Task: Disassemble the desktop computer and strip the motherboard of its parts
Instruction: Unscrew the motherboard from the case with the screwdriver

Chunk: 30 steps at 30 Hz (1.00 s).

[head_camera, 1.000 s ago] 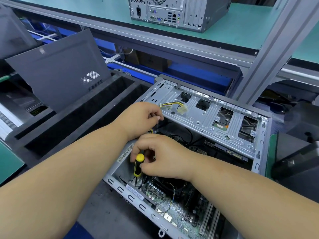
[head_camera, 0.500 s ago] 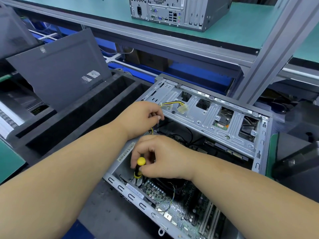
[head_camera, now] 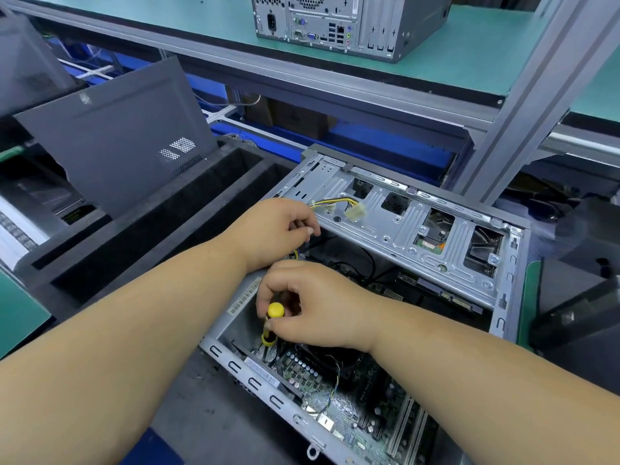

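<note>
Evidently a screw is being worked: at centre frame the right hand (head_camera: pixel 312 307) curls round a yellow-capped screwdriver (head_camera: pixel 271 325), standing nearly upright so its tip reaches the motherboard (head_camera: pixel 339 401) low in the open desktop case (head_camera: pixel 396 226). Just above, the left hand (head_camera: pixel 275 229) pinches the cable bundle (head_camera: pixel 330 204), probably to keep the wires out of the tool's way. A removed side panel (head_camera: pixel 114 135) leans at upper left.

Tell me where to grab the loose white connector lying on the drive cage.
Pinch the white connector across its two long sides, coming from above. It lies free on the flat drive cage, so its top and sides are exposed, and its yellow and black wires trail toward the left hand. Probably avoid pulling the wires themselves.
</note>
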{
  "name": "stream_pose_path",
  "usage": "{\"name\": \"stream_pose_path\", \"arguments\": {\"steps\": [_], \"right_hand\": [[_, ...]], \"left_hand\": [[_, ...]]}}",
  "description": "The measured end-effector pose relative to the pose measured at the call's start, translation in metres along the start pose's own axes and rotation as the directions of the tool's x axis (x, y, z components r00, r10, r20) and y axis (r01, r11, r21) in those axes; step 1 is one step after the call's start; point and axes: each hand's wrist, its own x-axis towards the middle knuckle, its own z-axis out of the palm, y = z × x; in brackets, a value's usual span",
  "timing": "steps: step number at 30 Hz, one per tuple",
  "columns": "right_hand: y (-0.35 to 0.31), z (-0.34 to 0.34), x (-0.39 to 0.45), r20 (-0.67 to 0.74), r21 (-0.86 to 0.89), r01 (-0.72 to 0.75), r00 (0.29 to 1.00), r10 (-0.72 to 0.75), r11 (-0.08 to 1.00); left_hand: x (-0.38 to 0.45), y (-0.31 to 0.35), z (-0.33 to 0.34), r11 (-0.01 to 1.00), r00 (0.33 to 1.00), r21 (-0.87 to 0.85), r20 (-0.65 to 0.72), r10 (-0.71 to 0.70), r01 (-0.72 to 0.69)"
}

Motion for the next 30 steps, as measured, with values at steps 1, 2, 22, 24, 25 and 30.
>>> {"name": "stream_pose_path", "arguments": {"steps": [1,2,22,24,25,30], "right_hand": [[0.0001,0.0004,-0.0005,0.009,-0.006,0.013,1.000,-0.013,1.000],[0.0005,0.0009,-0.0011,0.020,-0.007,0.020,1.000,-0.019,1.000],[0.0033,0.0012,0.0026,0.010,0.015,0.007,1.000,-0.007,1.000],[0.0040,0.0006,0.0040,0.017,0.001,0.011,1.000,-0.011,1.000],[0.0044,0.0006,0.0041,0.013,-0.020,0.026,1.000,-0.026,0.999],[0.0053,0.0017,0.0013,-0.055,-0.101,0.075,0.995,-0.081,0.992]], "left_hand": [[0.0000,0.0002,-0.0003,1.000,1.000,-0.002,0.000,0.000,0.000],[0.0001,0.0004,-0.0005,1.000,1.000,-0.006,-0.003,-0.001,0.001],[-0.0013,0.0010,-0.0004,0.994,1.000,-0.105,-0.001,-0.025,0.025],[-0.0015,0.0010,-0.0003,0.994,1.000,-0.103,0.005,-0.026,0.027],[-0.0015,0.0012,-0.0005,0.995,1.000,-0.100,0.007,-0.027,0.027],[-0.0021,0.0024,-0.0027,0.994,0.999,-0.101,0.013,-0.031,0.032]]}}
